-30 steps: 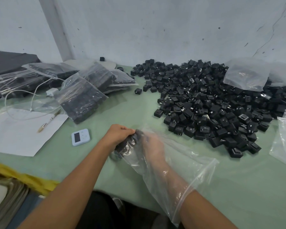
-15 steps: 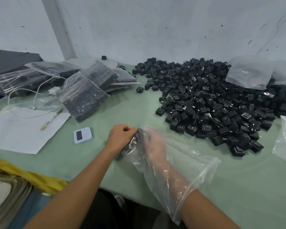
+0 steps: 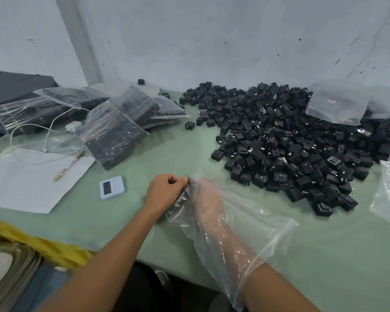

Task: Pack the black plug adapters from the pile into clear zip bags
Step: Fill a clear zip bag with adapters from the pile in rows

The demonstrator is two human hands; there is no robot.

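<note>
Nothing has shifted: on the surface (image 3: 324, 255), our left hand (image 3: 164, 192) grips the bag (image 3: 245, 221) by its bottom, over light adapters (image 3: 180, 201); our right hand (image 3: 208, 199) sits inside, fingers unreadable. We judge the film slippery; hold through the adapters.

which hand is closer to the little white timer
Left. The left hand sits just right of the white timer, gripping the clear bag from outside; the right hand is farther right, inside that bag.
</note>
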